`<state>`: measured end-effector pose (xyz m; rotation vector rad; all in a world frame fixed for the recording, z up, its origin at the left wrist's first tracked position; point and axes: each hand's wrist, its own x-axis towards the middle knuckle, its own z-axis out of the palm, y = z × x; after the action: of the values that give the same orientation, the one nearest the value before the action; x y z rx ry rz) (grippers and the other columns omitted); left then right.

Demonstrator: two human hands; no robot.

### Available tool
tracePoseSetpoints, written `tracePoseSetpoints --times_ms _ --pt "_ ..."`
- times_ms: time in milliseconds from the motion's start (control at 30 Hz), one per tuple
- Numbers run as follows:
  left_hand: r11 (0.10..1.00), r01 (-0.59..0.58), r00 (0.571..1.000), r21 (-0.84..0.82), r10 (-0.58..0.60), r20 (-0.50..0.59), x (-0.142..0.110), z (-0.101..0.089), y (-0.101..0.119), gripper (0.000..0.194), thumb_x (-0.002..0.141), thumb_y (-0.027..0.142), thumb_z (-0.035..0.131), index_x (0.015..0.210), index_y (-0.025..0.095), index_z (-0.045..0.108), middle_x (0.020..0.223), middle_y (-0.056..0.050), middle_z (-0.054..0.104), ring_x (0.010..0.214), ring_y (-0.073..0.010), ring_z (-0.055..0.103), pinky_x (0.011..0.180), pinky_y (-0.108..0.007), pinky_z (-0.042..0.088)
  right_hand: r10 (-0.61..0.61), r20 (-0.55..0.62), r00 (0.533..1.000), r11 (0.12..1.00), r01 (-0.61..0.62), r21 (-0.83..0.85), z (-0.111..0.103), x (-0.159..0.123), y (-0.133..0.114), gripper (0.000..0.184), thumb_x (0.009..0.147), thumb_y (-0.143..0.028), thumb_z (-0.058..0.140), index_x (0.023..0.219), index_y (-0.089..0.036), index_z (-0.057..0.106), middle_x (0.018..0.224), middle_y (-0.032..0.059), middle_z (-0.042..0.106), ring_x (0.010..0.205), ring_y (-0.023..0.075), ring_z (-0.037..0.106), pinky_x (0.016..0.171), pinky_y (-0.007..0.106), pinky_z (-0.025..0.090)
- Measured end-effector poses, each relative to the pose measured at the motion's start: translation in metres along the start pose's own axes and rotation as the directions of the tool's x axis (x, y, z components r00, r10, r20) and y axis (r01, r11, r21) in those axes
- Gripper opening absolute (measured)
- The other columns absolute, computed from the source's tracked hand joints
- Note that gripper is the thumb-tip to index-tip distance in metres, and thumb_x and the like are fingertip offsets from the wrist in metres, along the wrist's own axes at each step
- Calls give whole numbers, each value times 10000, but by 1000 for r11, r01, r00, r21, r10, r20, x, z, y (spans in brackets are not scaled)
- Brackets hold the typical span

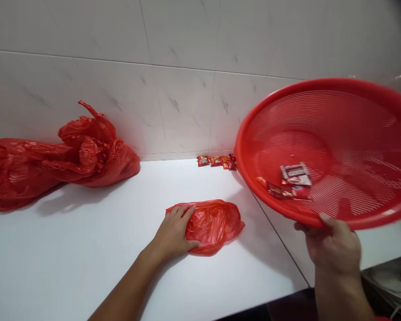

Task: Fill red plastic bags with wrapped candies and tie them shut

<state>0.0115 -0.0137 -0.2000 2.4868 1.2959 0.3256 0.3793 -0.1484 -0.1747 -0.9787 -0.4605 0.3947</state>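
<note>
My right hand (334, 245) grips the near rim of a big red slotted plastic basket (354, 133), held tilted above the counter's right side. A few small snack packets (292, 183) lie low inside the basket. My left hand (173, 232) rests on a small flattened red plastic bag (217, 223) in the middle of the white counter (87, 249), fingers curled over its left edge.
A large crumpled red plastic bag (70, 156) lies at the back left against the tiled wall (173, 80). Several small red snack packets (217, 161) sit on the counter by the wall, just left of the basket. The counter's front edge runs at the lower right.
</note>
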Motion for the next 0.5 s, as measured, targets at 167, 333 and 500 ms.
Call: tracePoseSetpoints --times_ms 167,333,500 --pt "1000 -5 998 18 6 -58 1 -6 -16 958 688 492 841 1557 259 512 1592 -111 537 1468 -412 452 1199 -553 411 231 303 925 973 -210 -101 86 10 37 164 680 -290 752 716 -163 654 624 -2 645 508 145 595 422 258 542" --pt "999 33 995 32 -30 -92 4 -11 -23 837 754 649 788 1441 200 624 1505 -164 606 1405 -419 518 1191 -571 411 356 472 806 934 -327 -145 130 6 106 211 665 -337 724 697 -211 557 563 -31 577 472 149 550 424 270 494" --pt "998 58 989 -5 -59 -132 5 -11 -22 625 835 687 727 1239 210 731 1324 -145 716 1278 -398 608 1123 -584 473 357 517 778 932 -334 -141 125 -19 143 237 712 -351 750 866 -200 650 731 8 702 621 191 635 534 292 523"
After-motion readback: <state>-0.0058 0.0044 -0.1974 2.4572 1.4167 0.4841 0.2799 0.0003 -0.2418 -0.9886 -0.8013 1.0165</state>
